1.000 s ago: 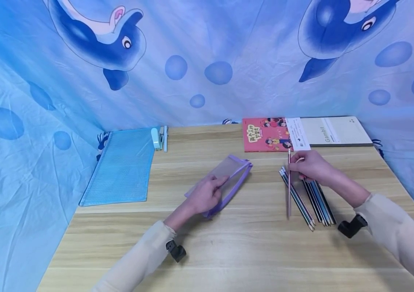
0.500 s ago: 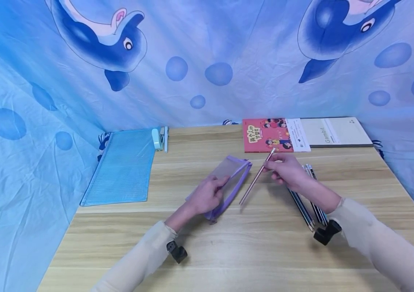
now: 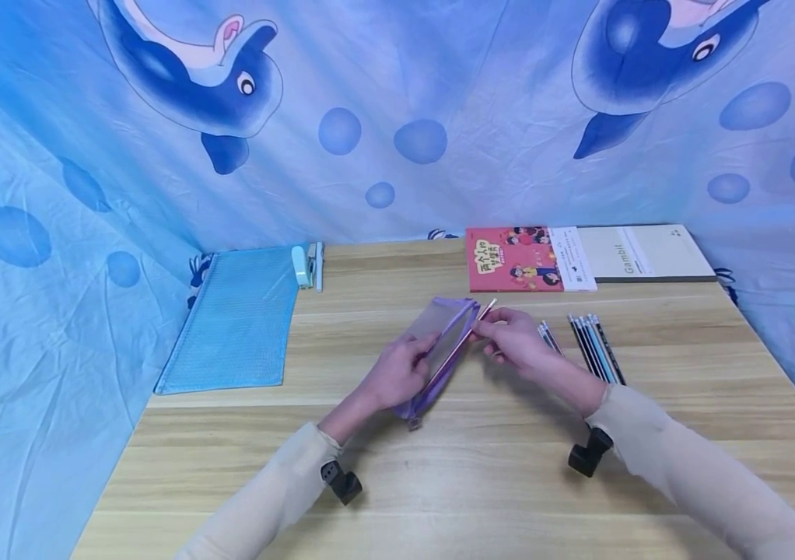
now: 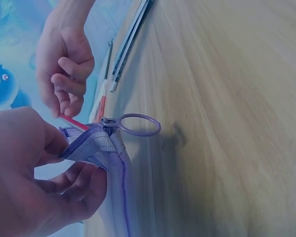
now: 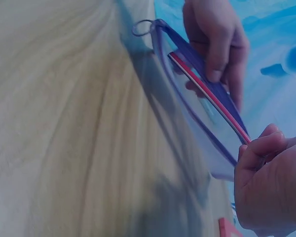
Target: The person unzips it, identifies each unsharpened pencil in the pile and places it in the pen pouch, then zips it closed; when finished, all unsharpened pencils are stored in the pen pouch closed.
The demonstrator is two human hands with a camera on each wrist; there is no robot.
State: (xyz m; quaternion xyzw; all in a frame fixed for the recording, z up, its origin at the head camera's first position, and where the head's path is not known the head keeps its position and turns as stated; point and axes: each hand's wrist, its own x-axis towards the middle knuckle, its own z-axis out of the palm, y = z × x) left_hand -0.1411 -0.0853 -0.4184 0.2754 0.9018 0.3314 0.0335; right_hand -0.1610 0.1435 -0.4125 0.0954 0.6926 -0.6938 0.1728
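My left hand [image 3: 395, 375] pinches one edge of a purple-trimmed mesh zip pouch [image 3: 432, 317], thumb on one side and fingers on the other. The pouch mouth gapes, and a ring-shaped zipper pull [image 4: 159, 129] hangs at its near end. Between thumb and fingers, my right hand [image 3: 518, 340] grips a red pencil [image 5: 212, 98] by its eraser end. The pencil slants down into the pouch mouth, its far part within the opening. Beyond my right hand, two groups of pencils lie on the table: a partly hidden one [image 3: 550, 337] and a dark-and-blue one [image 3: 595, 348].
A red illustrated book [image 3: 509, 260] and a cream notebook [image 3: 656, 253] lie along the back right of the wooden table [image 3: 439, 482]. At the left are a blue mesh pouch [image 3: 229, 327] and a mint-green object resembling a stapler [image 3: 301, 267]. Printed blue cloth hangs behind.
My right hand has carried the red pencil leftward from the pencil groups and tilted it into the purple pouch's opening. The left hand has stayed at the pouch, whose mouth is now wider.
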